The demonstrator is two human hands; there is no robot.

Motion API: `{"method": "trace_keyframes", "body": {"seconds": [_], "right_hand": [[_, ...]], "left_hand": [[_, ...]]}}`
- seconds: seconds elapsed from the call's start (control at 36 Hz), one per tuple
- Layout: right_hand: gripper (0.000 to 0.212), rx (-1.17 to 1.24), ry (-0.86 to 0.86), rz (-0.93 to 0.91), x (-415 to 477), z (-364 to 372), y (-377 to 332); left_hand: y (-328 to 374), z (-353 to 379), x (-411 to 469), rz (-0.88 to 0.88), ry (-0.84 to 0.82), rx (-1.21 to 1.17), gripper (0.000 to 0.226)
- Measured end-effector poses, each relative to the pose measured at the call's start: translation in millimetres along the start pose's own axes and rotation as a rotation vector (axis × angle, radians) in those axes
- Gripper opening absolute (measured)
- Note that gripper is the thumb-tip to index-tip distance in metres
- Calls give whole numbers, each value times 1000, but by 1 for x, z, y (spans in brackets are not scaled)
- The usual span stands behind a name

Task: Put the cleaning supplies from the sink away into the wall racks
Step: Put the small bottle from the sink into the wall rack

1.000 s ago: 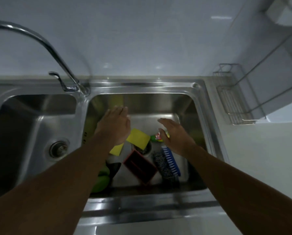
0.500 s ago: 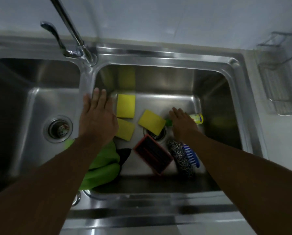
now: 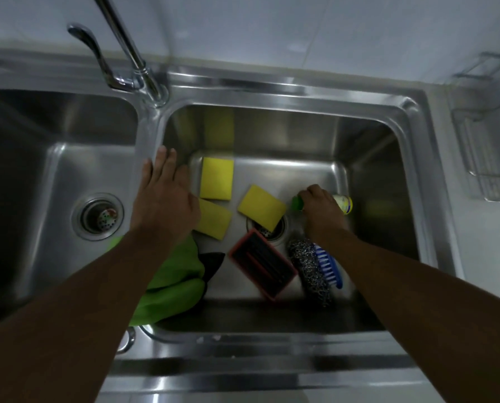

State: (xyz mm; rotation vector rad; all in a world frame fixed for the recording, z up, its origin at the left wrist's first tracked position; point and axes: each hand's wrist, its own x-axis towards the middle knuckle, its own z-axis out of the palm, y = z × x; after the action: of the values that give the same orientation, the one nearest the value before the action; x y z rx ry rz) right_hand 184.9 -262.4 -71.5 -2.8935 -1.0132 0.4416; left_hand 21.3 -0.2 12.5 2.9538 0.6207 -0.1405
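Note:
In the right sink basin (image 3: 371,146) lie three yellow sponges (image 3: 216,178), (image 3: 262,207), (image 3: 215,223), a red-edged black brush (image 3: 262,268), a steel scourer (image 3: 311,269), a blue brush (image 3: 328,266) and a green cloth (image 3: 173,282). My right hand (image 3: 320,207) is closed around a small bottle (image 3: 343,203) with a green cap (image 3: 296,203), lying on the basin floor. My left hand (image 3: 163,203) hovers flat and empty over the basin's left edge, partly covering one sponge.
A wire wall rack (image 3: 487,132) hangs at the right above the counter. The faucet (image 3: 132,62) rises between the basins. The left basin (image 3: 54,175) holds only its drain strainer (image 3: 100,216).
My right hand has reached further down and closed around the bottle. The left hand stayed near the basin divider. The view tilted down toward the sink.

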Motion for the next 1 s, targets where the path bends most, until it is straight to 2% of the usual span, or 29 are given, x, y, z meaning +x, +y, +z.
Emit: {"method": "trace_keyframes", "body": {"seconds": [0.11, 0.19, 0.31, 0.42, 0.56, 0.78, 1.0], "right_hand": [[53, 304, 133, 190, -8, -9, -3], [44, 463, 245, 294, -18, -27, -2], [33, 613, 317, 410, -32, -56, 5], [24, 723, 413, 463, -45, -89, 16], [35, 889, 528, 421, -70, -151, 25], [42, 1058, 848, 300, -104, -265, 58], [43, 1096, 1190, 90, -129, -394, 105]], "left_hand": [[5, -9, 1, -52, -73, -50, 67], [20, -16, 0, -80, -165, -96, 73], [57, -29, -4, 7, -255, -95, 72], [104, -53, -8, 67, -216, -116, 66], [156, -90, -5, 134, -149, -146, 63], [238, -152, 3, 242, 3, -208, 65], [325, -207, 14, 323, 11, -228, 64]]}}
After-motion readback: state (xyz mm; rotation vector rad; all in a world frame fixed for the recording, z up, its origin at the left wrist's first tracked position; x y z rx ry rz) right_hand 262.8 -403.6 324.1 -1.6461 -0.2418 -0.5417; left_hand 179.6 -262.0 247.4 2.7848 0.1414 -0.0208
